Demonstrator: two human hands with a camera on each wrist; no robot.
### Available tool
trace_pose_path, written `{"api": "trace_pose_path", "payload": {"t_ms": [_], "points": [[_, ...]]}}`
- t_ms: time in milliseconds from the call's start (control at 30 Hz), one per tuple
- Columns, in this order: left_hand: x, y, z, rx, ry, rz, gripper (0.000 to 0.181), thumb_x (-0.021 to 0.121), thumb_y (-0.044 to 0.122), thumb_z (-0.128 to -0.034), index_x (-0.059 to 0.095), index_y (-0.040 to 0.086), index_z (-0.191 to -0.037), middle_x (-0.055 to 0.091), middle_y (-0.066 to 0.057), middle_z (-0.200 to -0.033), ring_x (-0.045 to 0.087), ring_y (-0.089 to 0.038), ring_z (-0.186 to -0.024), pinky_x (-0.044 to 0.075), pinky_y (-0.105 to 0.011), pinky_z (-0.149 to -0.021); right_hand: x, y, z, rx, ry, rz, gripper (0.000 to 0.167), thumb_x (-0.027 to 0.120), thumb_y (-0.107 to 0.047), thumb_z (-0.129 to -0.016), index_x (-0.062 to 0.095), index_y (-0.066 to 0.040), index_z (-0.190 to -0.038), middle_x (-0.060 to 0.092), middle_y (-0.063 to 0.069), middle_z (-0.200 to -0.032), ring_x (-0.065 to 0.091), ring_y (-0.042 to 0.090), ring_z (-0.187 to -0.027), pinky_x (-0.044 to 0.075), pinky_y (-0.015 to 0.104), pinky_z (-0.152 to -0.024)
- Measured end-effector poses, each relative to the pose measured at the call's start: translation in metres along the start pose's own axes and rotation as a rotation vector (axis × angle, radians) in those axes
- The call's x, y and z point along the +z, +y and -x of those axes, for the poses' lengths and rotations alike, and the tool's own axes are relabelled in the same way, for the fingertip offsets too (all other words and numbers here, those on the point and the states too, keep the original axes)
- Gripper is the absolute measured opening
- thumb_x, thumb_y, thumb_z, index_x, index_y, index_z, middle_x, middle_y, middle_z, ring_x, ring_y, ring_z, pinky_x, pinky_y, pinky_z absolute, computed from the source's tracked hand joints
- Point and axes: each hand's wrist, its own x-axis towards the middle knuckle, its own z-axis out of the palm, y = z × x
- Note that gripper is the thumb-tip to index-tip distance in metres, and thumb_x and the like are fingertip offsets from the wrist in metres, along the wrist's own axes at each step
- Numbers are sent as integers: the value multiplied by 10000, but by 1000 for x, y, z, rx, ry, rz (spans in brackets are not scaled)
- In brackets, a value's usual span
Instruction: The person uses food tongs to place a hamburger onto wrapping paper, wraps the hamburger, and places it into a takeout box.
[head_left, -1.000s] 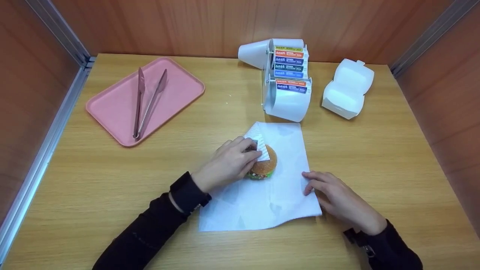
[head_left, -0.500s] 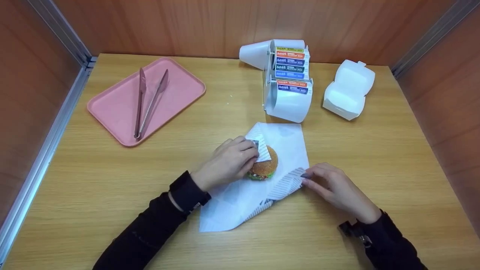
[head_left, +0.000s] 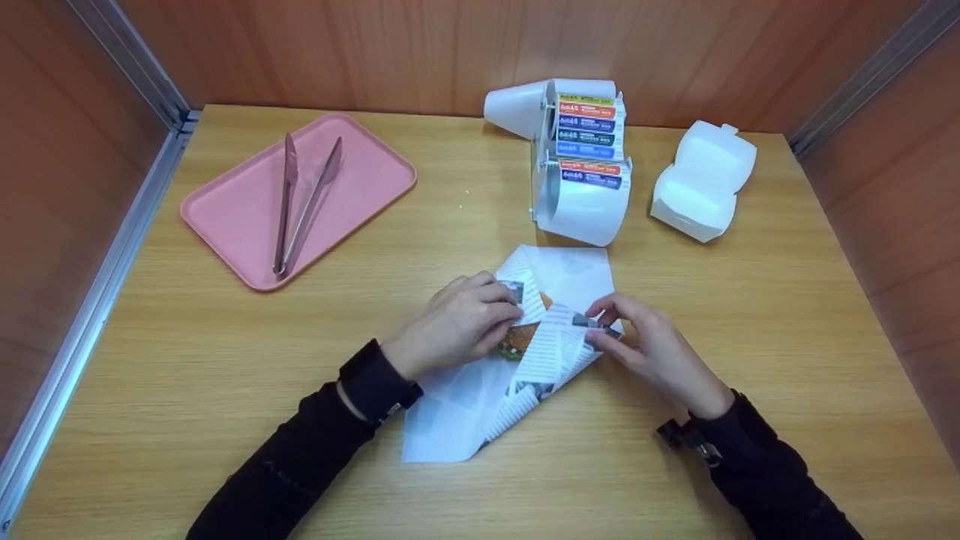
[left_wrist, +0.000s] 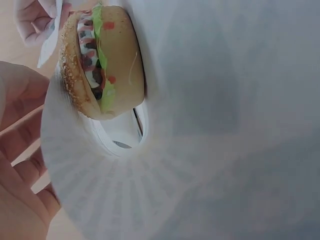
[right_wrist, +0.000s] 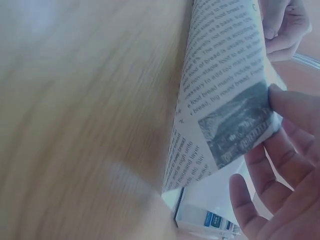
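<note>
A burger [head_left: 517, 340] [left_wrist: 107, 62] with a seeded bun and lettuce lies on a white wrapping sheet [head_left: 450, 412] with newspaper print on its underside. The left hand [head_left: 465, 322] [left_wrist: 25, 150] holds a folded flap down over the burger's upper left side. From the right, the right hand [head_left: 652, 345] [right_wrist: 290, 160] pinches a printed corner [right_wrist: 240, 125] of the sheet between thumb and fingers, raised and folded across the burger's right part. In the head view, only the burger's lower left part and a sliver near the top show.
A pink tray [head_left: 360, 202] with metal tongs [head_left: 283, 217] on it lies at the back left. Behind the sheet stands a rack [head_left: 589, 202] of white cups or rolls with coloured labels. An open white box [head_left: 697, 191] stands at the back right. Wooden walls enclose the table.
The right hand has lifted the sheet's lower right corner and brought it up and left over the burger. The left hand has stayed almost in place on its flap.
</note>
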Motion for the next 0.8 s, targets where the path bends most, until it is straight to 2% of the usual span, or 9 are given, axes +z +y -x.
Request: {"api": "trace_pose_path", "payload": {"t_ms": [67, 267, 400, 600, 800], "points": [[-1, 0, 0, 2, 11, 12, 171, 717, 179, -1023, 794, 117, -1163, 776, -31, -1157, 667, -228, -1092, 567, -380, -894, 0, -1, -4, -8, 13, -15, 238, 801, -194, -983, 676, -145, -1180, 729, -26, -1024, 636, 142, -960, 452, 304, -793], [-2, -1, -1, 1, 31, 63, 114, 676, 114, -1033, 726, 88, -1132, 778, -42, -1053, 706, -220, -959, 563, -377, -770, 0, -1, -14, -34, 1, -90, 138, 791, -173, -986, 693, -142, -1078, 737, -46, -1011, 657, 113, -996, 485, 281, -963], [-2, -2, -2, 2, 30, 98, 131, 674, 89, -1025, 704, 70, -1151, 772, -51, -1015, 721, -209, -900, 580, -384, -763, 0, -1, -21, -27, -11, -131, 83, 781, -147, -990, 725, -148, -1051, 746, -45, -1012, 661, 121, -997, 491, 309, -989], [-2, -3, -2, -2, 34, 147, 182, 651, 84, -1044, 663, 49, -1223, 767, -68, -1046, 719, -191, -868, 614, -388, -812, 4, -6, -32, -32, -52, -83, 79, 764, -163, -1007, 775, -176, -1084, 766, -39, -1082, 662, 137, -1063, 517, 383, -967], [-5, -2, 0, -41, 6, 171, 224, 643, 98, -1059, 637, 50, -1277, 713, -83, -1167, 691, -160, -869, 623, -295, -792, 8, -10, -40, -47, -80, -37, 127, 754, -148, -1014, 784, -199, -1126, 776, -43, -1134, 673, 154, -1100, 518, 407, -970]]}}
